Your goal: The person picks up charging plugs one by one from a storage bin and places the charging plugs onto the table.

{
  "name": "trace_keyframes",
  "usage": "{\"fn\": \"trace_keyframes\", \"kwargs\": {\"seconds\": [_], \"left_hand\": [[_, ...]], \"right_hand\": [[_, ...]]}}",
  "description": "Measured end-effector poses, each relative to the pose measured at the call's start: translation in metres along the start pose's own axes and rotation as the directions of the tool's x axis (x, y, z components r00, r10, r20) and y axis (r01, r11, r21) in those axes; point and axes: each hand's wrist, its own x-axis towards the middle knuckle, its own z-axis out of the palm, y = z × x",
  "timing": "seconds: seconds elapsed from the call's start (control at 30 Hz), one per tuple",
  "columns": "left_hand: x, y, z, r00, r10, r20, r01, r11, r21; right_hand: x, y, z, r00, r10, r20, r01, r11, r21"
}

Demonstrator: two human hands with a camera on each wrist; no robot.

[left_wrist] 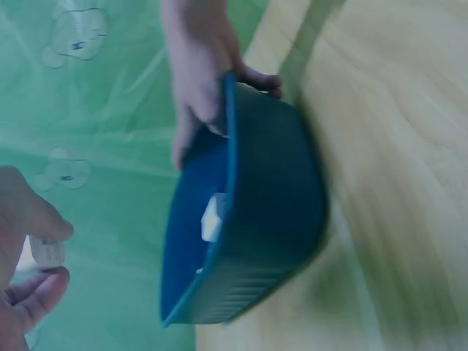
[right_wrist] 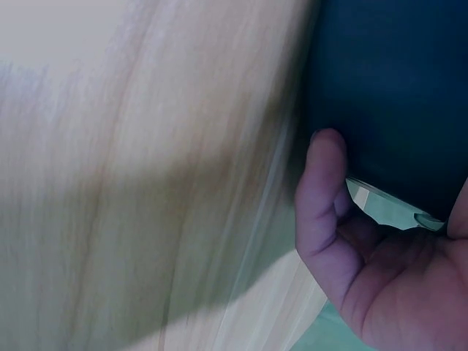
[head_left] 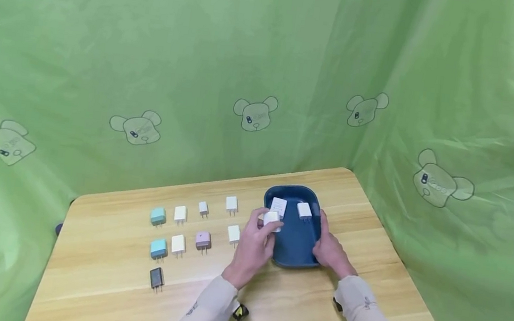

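Note:
My left hand [head_left: 254, 243] pinches a white charger plug [head_left: 271, 217] between thumb and fingers, over the left side of a dark blue tray [head_left: 294, 248]. In the left wrist view, the pinched plug shows a rounded white end. My right hand [head_left: 332, 250] grips the tray's right rim, its fingers and thumb on either side of the wall. Inside the tray lie a white charger with printed text [head_left: 279, 204] at the far left and another white charger [head_left: 304, 210] near the right wall. The right wrist view shows the right hand [right_wrist: 395, 285] against the tray's outer wall.
Left of the tray, chargers lie in loose rows on the wooden table [head_left: 101, 248]: teal ones [head_left: 158, 216], several white ones [head_left: 180, 214], a purple one [head_left: 203, 239] and a black one [head_left: 156, 278]. Green curtains [head_left: 191, 67] stand behind the table and to its right.

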Motion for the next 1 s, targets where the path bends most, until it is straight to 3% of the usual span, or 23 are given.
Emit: {"fn": "trace_keyframes", "kwargs": {"seconds": [0.13,0.37,0.63,1.0], "left_hand": [[-0.006,0.0,-0.021,0.998,-0.051,-0.042,0.051,0.999,-0.003],[-0.023,-0.007,-0.05,0.989,-0.143,-0.048,0.145,0.989,0.024],[-0.042,-0.015,-0.067,0.984,-0.165,-0.064,0.171,0.98,0.099],[-0.07,-0.024,-0.092,0.972,-0.199,-0.123,0.215,0.967,0.138]], "right_hand": [[-0.001,-0.001,0.002,1.0,-0.004,-0.01,0.004,1.0,-0.004],[0.0,-0.001,0.001,1.0,0.014,0.018,-0.014,1.0,0.008],[0.003,0.001,0.0,1.0,0.015,0.016,-0.015,1.0,0.013],[0.002,0.004,0.001,1.0,0.0,0.008,0.0,1.0,0.014]]}}
